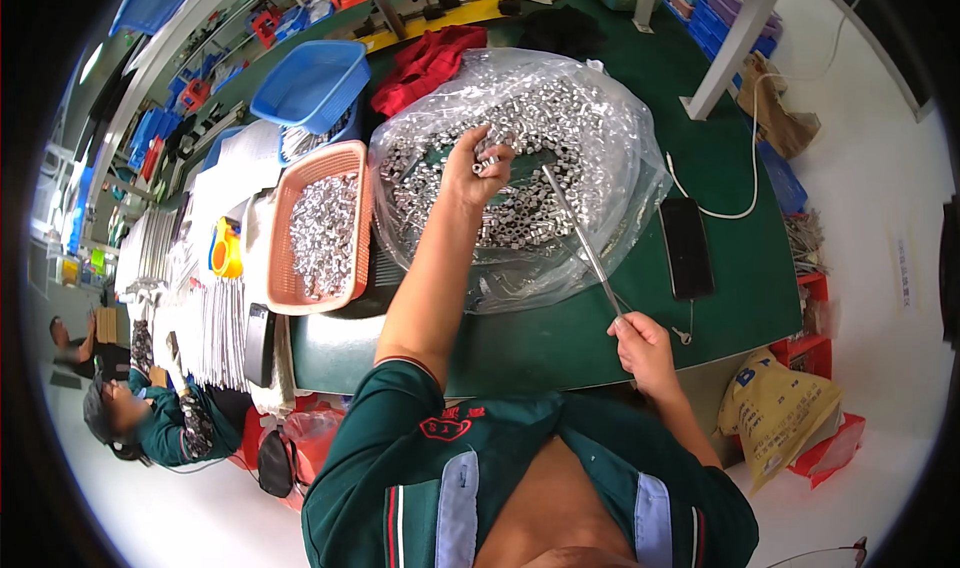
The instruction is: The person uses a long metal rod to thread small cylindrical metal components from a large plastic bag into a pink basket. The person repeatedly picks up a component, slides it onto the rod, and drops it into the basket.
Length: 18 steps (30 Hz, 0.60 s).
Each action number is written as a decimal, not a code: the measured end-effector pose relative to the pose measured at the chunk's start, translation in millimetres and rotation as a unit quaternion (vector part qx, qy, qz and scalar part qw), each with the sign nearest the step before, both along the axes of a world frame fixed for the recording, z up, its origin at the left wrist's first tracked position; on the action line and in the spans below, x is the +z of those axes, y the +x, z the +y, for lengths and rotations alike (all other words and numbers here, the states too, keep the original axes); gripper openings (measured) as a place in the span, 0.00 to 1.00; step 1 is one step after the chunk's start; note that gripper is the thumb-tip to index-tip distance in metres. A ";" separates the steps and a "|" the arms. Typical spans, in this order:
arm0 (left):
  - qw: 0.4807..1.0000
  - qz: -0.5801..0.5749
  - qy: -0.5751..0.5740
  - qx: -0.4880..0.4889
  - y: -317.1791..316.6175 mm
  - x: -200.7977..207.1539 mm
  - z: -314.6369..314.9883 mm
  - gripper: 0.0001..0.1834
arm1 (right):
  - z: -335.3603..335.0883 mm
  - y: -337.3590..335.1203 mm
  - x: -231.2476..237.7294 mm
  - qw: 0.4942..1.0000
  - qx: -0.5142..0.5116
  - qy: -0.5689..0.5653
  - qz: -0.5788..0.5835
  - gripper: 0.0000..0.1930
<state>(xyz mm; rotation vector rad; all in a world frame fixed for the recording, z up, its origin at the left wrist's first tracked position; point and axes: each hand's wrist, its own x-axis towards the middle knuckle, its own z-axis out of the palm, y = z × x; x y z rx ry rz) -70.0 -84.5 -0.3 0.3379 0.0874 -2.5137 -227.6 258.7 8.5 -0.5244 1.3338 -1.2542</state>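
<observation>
A large clear plastic bag [625, 243] lies spread on the green table, covered with many small silver metal sleeves [560, 108]. Over its middle, my left hand [477, 168] is curled around several of these sleeves. My right hand [643, 348], near the table's front edge, grips one end of a thin silver metal rod [590, 253]. The rod slants up and left, and its far tip is over the sleeves, apart from my left hand. Left of the bag stands a pink plastic basket [277, 233] holding more small silver parts.
A blue basket [300, 98] and a red cloth [425, 68] lie beyond the pink basket. A black phone [686, 248] with a white cable rests right of the bag. Bundles of thin pale rods [215, 333] lie at left. A person [165, 423] sits at far left.
</observation>
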 end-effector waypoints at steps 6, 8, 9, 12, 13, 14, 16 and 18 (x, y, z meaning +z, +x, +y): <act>0.996 0.081 0.013 0.045 16.0 -10.1 17.2 0.10 | -1.9 4.2 2.3 1.000 0.006 0.011 0.018 0.09; 0.996 0.082 0.017 0.033 20.2 -11.4 15.4 0.10 | -2.2 5.7 4.1 1.000 0.007 0.018 0.013 0.09; 0.997 0.074 0.023 0.028 21.6 -10.7 13.7 0.10 | -2.4 6.6 4.5 1.000 0.010 0.015 0.012 0.09; 0.998 0.056 0.001 0.034 25.2 -6.7 18.0 0.12 | -4.1 10.1 6.0 1.000 0.019 0.004 0.015 0.09; 0.998 0.051 -0.013 0.038 25.3 -2.4 21.9 0.13 | -5.5 12.0 6.8 1.000 0.022 0.001 0.018 0.10; 0.997 0.053 -0.009 0.054 24.8 2.1 26.4 0.16 | -6.8 13.1 7.5 0.999 0.025 -0.002 0.022 0.10; 0.991 0.114 0.025 0.061 33.1 -7.5 23.6 0.17 | -10.1 16.7 9.2 0.999 0.038 0.003 0.010 0.10; 0.985 0.133 0.068 0.081 32.2 -12.6 19.9 0.20 | -13.0 19.6 10.4 0.999 0.046 0.007 0.003 0.10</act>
